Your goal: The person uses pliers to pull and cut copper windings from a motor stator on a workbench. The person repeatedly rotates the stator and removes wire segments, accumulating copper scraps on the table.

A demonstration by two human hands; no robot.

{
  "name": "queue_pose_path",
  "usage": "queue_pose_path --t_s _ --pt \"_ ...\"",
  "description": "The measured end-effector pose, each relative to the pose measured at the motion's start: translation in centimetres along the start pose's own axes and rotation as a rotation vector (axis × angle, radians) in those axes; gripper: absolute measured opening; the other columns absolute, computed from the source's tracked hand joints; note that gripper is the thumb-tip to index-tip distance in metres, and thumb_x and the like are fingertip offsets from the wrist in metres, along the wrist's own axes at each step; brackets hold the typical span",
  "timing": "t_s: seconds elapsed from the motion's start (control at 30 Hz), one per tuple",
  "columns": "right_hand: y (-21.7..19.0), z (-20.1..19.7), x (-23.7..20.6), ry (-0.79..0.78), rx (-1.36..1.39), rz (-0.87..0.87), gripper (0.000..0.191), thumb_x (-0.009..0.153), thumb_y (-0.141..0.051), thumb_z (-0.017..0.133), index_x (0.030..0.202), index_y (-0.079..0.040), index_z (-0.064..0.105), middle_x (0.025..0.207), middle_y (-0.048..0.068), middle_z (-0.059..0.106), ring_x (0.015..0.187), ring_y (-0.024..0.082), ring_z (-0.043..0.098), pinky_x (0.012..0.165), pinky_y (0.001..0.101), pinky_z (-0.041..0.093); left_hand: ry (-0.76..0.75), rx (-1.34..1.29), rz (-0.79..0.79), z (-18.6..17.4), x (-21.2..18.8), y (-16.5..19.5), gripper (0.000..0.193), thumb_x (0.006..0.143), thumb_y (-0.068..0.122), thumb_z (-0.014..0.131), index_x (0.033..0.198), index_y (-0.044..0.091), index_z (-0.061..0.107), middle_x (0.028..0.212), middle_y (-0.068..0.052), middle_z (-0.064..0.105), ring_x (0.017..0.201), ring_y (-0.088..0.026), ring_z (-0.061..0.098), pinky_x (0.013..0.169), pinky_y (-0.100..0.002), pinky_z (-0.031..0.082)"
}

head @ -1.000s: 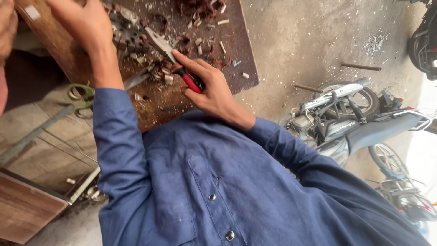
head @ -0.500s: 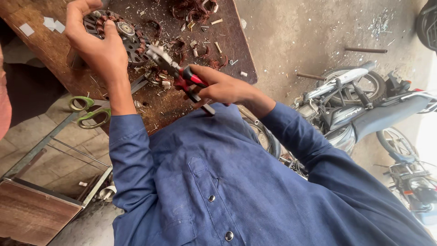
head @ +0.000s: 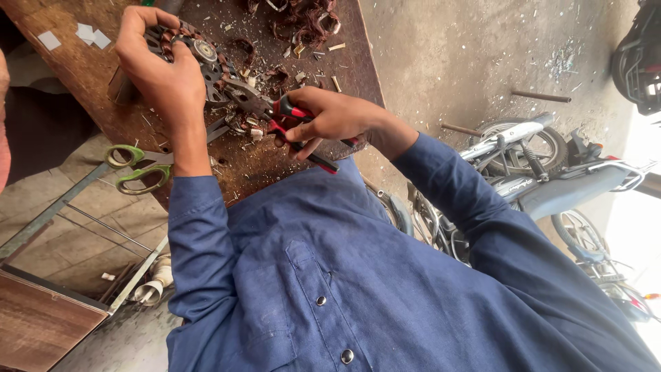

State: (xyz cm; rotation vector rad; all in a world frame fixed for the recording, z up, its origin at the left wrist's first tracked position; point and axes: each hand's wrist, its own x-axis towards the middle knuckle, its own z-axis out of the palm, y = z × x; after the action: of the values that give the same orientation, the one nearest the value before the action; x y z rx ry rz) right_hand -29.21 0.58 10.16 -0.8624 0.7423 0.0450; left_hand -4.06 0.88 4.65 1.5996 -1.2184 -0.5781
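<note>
My left hand (head: 162, 65) grips a round motor stator (head: 205, 54) with copper windings, holding it on edge over the wooden workbench (head: 69, 83). In my right hand (head: 337, 117) are red-and-black-handled pliers (head: 279, 110). Their jaws point left and touch the stator's rim, where a bit of copper wire sits. Both blue sleeves reach up from the bottom of the view.
Green-handled scissors (head: 141, 169) lie on the bench near my left wrist. Copper wire scraps (head: 310, 21) and small chips litter the bench top. A motorcycle (head: 537, 172) stands on the concrete floor to the right. A metal frame (head: 76, 213) is below the bench at left.
The stator has come fully into view in my left hand. My right hand has closed in with the pliers, and their jaws now sit on the stator's rim.
</note>
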Motion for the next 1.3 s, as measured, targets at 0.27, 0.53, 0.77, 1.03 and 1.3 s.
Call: queue_pose_path --t_s 0.27,0.53,0.77,1.03,1.3 --pt "0.0 3.1 0.5 0.281 -0.306 -0.121 0.032 0.093 0.000 0.062 0.122 0.009 0.052 0.106 0.018 0.073 0.085 0.024 0.077 0.068 0.0329 0.068 0.029 -0.070 0.141 0.0 0.1 -1.6 0.024 0.084 -0.020 0.065 0.094 -0.002 0.055 0.093 -0.008 0.059 0.087 -0.019 0.059 0.086 -0.032 0.050" --pt "1.1 3.6 1.2 0.301 -0.268 -0.167 0.031 0.095 -0.002 0.068 0.123 0.005 0.056 0.103 0.017 0.075 0.083 0.022 0.078 0.064 0.0319 0.066 0.067 -0.045 0.108 0.5 -0.7 -6.6 0.033 0.085 -0.018 0.067 0.111 -0.002 0.054 0.109 -0.012 0.061 0.102 -0.024 0.063 0.097 -0.036 0.051" --pt "2.1 1.4 0.9 0.065 0.152 -0.084 0.049 0.098 -0.017 0.064 0.141 0.003 0.050 0.105 0.027 0.073 0.084 0.028 0.076 0.059 0.0313 0.058 0.059 0.035 0.012 0.5 -1.8 -10.6 0.047 0.094 -0.004 0.082 0.125 -0.003 0.046 0.121 -0.016 0.057 0.117 -0.029 0.058 0.110 -0.039 0.042" --pt "5.4 3.4 -0.3 -0.212 0.909 -0.172 0.083 0.084 -0.019 0.064 0.160 -0.012 0.032 0.159 0.015 0.044 0.127 0.028 0.062 0.100 0.0406 0.057 0.124 0.028 0.001 1.2 -1.3 -10.4 0.053 0.095 -0.008 0.080 0.133 -0.003 0.044 0.134 -0.018 0.055 0.135 -0.032 0.057 0.123 -0.041 0.037" --pt "3.8 3.8 -0.1 -0.114 0.823 -0.074 0.060 0.101 -0.008 0.063 0.157 -0.007 0.042 0.121 0.009 0.060 0.092 0.017 0.058 0.073 0.0329 0.050 0.033 0.190 0.126 0.1 0.0 -6.9 0.041 0.095 -0.001 0.080 0.121 -0.004 0.049 0.118 -0.023 0.058 0.113 -0.039 0.057 0.102 -0.046 0.042"
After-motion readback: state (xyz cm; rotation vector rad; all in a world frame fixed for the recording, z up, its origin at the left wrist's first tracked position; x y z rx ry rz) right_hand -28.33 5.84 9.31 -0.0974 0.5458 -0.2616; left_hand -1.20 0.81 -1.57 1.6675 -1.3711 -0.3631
